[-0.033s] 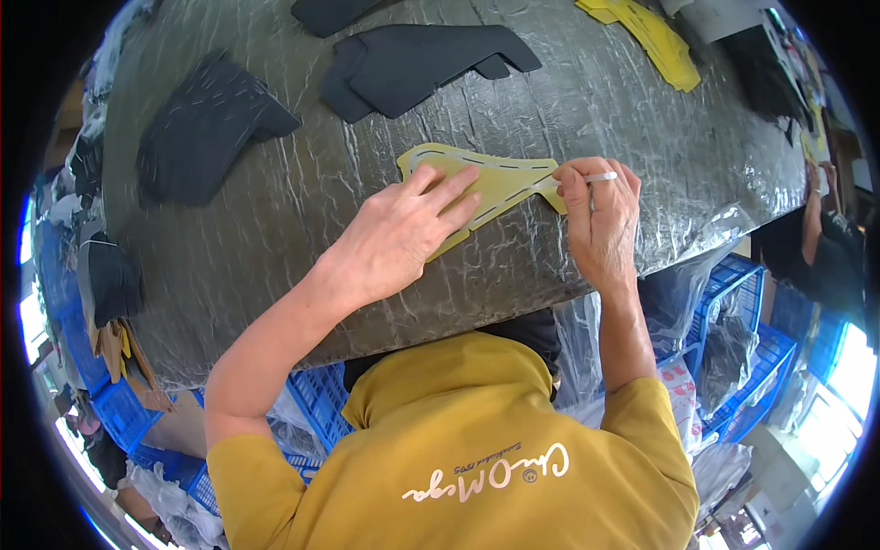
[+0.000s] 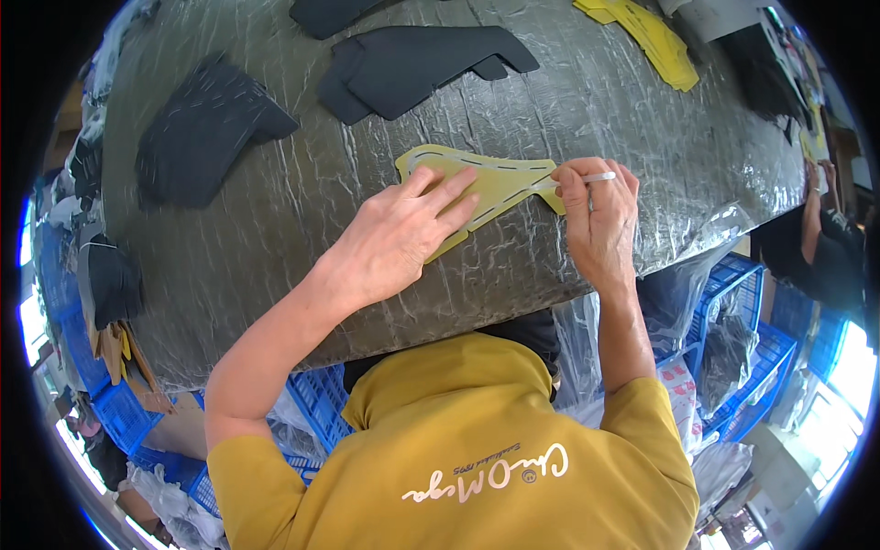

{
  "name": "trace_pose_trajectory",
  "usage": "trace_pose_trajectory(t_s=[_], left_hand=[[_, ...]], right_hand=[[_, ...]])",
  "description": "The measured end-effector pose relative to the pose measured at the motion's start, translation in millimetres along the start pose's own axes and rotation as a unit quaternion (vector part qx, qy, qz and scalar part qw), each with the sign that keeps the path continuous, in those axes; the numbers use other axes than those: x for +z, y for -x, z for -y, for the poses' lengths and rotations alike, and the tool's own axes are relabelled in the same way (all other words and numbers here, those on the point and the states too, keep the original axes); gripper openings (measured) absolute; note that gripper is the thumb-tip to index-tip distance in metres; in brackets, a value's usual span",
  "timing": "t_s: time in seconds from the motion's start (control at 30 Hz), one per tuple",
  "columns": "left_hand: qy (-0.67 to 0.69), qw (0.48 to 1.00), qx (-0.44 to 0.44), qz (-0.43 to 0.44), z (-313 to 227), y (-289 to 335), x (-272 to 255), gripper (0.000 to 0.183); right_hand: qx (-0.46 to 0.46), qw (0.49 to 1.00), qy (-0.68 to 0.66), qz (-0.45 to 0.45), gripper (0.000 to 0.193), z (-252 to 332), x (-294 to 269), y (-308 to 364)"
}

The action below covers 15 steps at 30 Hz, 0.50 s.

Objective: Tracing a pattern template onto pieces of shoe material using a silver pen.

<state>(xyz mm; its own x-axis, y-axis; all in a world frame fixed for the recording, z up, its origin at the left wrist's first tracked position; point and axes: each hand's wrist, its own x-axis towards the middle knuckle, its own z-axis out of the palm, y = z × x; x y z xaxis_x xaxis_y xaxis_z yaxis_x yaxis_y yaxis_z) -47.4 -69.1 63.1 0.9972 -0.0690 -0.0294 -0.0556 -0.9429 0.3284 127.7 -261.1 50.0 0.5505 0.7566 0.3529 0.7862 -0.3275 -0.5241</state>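
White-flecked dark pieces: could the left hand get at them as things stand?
Probably yes: nothing visible stands between the left hand and the dark pieces, though that hand rests on the yellow template.

Were counted: 2 foreground hands (image 2: 387,243) (image 2: 600,220), 1 white pen (image 2: 600,177), 1 slotted template (image 2: 500,188), 3+ black piles (image 2: 431,69) (image 2: 206,137) (image 2: 330,13), 1+ yellow pile (image 2: 649,44).

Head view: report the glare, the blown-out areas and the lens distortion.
Head view: glare streaks the wrinkled plastic-covered table, strongest toward the right; head view: the right-hand window is blown out to white; head view: the table's near edge bows and the corners fall to black, fisheye fashion; head view: dashed marks on the yellow piece under the left hand read clearly.
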Motion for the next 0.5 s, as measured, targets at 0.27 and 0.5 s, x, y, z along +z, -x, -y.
trace_pose_trajectory(t_s=[0.27, 0.5], left_hand=[[-0.004, 1.0, 0.002, 0.002, -1.1, -1.3, -0.3, 0.061], [-0.007, 1.0, 0.003, 0.01, -2.0, -1.9, -1.5, 0.061]], right_hand=[[-0.028, 0.998, -0.047, 0.019, 0.006, -2.1, 1.9, 1.1], [0.025, 1.0, 0.001, -0.019, 0.013, -15.7, -8.0, -5.4]])
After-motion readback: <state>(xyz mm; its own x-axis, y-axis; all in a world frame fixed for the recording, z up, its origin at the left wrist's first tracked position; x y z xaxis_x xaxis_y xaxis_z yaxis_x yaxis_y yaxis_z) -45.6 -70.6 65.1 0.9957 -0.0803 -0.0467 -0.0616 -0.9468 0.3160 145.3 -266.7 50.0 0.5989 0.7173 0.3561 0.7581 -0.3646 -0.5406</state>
